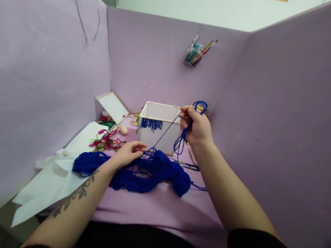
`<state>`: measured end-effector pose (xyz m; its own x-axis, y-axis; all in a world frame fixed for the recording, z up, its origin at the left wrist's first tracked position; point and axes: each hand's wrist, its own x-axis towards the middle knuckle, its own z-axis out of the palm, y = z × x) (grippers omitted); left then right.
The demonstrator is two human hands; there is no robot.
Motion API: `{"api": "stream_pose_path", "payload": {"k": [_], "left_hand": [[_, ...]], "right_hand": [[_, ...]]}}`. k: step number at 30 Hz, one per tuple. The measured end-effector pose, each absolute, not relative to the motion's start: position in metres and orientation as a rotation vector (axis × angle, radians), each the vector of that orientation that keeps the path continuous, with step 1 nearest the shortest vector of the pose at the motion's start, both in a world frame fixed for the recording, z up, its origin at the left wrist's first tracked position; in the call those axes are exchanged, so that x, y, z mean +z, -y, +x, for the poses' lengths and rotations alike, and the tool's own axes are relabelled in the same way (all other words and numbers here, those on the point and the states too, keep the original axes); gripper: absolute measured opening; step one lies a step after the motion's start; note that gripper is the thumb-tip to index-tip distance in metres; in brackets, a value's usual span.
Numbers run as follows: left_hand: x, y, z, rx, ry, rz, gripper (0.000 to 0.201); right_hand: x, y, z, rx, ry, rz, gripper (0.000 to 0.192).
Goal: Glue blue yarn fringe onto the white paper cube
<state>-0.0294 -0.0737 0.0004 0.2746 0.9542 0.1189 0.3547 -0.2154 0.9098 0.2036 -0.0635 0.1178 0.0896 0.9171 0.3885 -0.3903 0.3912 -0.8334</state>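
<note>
Head view: white box (158,129) on the desk (171,208) carries a short blue fringe along part of its front rim, the rest bare, while the raised right hand (195,126) pinches a taut blue strand (164,134) and the lowered left hand (127,153), fingers loosely curled, rests on the blue yarn heap (145,173).

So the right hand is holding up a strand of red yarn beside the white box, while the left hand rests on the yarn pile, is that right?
Not quite: the yarn strand is blue, not red, as the head view shows. The right hand does hold it up beside the white box, and the left hand rests on the blue yarn pile.
</note>
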Motion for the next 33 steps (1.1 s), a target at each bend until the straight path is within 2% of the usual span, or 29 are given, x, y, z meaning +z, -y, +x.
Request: {"api": "stream_pose_path", "payload": {"k": [8,23,33], "left_hand": [[0.017,0.087,-0.032,1.043,-1.097,1.495,0.051],[0.007,0.09,-0.044,1.017,-1.086,1.325,0.043],[0.0,0.085,-0.043,0.949,-1.195,1.614,0.041]], "right_hand": [[0.117,0.067,0.203,1.066,1.079,-0.587,0.029],[0.132,0.079,0.242,0.853,1.1,-0.532,0.029],[0.156,0.095,0.266,0.768,1.159,-0.474,0.013]]}}
